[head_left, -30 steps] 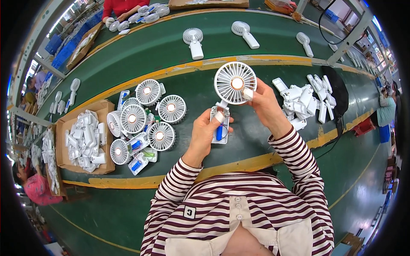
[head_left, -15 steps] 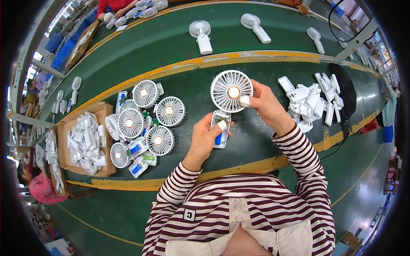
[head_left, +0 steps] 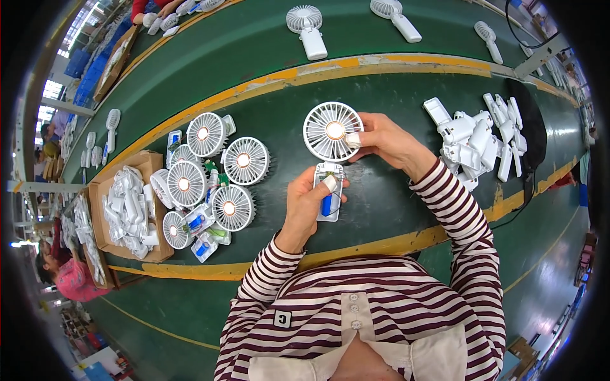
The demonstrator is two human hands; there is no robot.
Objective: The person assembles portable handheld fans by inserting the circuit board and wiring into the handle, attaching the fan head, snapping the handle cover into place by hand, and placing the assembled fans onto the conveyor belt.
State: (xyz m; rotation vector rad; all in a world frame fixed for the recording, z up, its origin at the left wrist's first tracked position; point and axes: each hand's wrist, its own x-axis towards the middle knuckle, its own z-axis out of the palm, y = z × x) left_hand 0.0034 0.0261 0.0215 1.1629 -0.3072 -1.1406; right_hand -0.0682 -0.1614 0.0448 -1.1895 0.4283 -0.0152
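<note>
A small white handheld fan [head_left: 323, 120] with a copper-coloured centre is held between my two hands over the green bench. My left hand [head_left: 304, 204] grips its opened handle [head_left: 329, 206], where a blue battery and a small circuit board show. The thumb lies over the upper part of that handle. At the fan's round head, my right hand [head_left: 387, 143] pinches the right lower rim, its thumb on the front grille and its other fingers partly hidden behind. Both thumbs wear white coverings. The head and the handle meet just above my left thumb.
Left of my hands lies a cluster of opened fans [head_left: 232, 207], beside a cardboard box [head_left: 162, 253] of white casing parts. White handle shells [head_left: 467, 143] are heaped on the right, near a black object [head_left: 528, 127]. Finished-looking fans [head_left: 313, 44] lie on the green belt beyond the yellow edge.
The fan's head has shifted slightly left and down, with my right hand moving along with it. More of the open handle's top now shows. My left hand stays nearly in place.
</note>
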